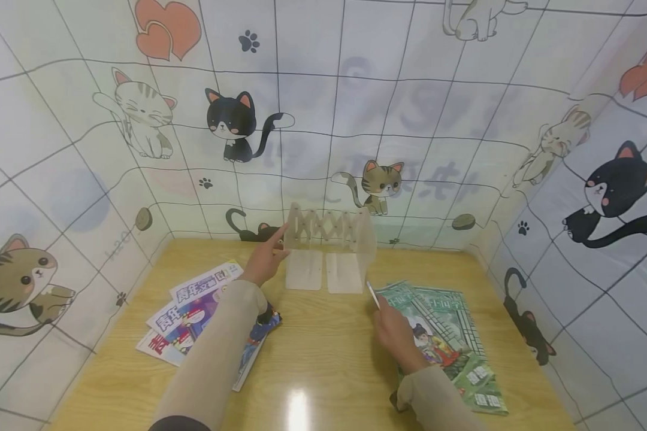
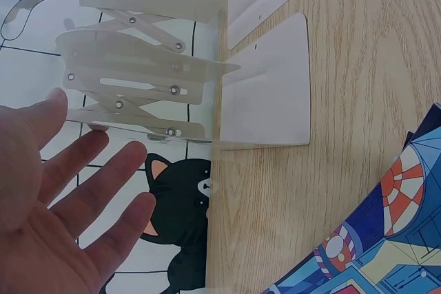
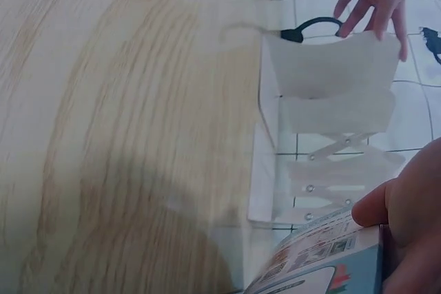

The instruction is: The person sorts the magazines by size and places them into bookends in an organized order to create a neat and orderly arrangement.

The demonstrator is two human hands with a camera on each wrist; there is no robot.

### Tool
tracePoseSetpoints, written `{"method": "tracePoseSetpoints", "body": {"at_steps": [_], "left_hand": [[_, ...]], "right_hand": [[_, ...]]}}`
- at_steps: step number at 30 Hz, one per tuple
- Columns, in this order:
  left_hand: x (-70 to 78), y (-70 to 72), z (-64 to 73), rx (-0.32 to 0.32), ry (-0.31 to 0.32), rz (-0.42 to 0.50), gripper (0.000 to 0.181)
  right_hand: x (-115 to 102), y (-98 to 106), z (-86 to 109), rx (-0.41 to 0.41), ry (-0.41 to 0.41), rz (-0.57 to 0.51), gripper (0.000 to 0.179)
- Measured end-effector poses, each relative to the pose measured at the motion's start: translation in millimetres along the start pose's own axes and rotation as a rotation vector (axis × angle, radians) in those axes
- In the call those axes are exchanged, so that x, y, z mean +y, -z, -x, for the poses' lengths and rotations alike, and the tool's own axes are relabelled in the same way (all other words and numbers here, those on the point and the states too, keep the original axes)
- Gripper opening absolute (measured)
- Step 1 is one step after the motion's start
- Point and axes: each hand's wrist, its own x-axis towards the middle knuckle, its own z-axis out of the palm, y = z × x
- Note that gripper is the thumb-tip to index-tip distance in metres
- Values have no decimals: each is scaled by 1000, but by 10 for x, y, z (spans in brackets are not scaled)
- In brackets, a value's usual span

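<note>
Cream riveted-metal bookend (image 2: 151,56): upright on pale wood-grain worktop (image 1: 313,347), flat base plates (image 1: 304,270) presumably for stability. Left hand (image 1: 262,261): loose-fingered at bookend's left end, perhaps steadying. Right hand (image 1: 401,336): gripping pale-blue-and-white paper magazine (image 3: 317,253), apparently thumb-steadied.

- Rack (image 1: 342,269): pale, expandable, its crossed, riveted slats spread apart; stands upright on flat base plates near the middle of the counter's (image 1: 313,347) far edge.
- Book (image 3: 310,256): thin, printed in white and light blue; held tilted over the counter's right half.
</note>
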Motion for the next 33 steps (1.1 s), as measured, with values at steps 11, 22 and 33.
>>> {"method": "tracePoseSetpoints", "body": {"at_steps": [11, 22, 33], "left_hand": [[-8, -8, -17, 1, -9, 4, 67], [0, -14, -6, -2, -7, 17, 67], [-11, -21, -15, -1, -7, 24, 68]], "right_hand": [[-153, 33, 35, 61, 13, -121, 41], [-272, 92, 66, 52, 6, -219, 37], [-336, 87, 73, 156, 49, -283, 33]]}}
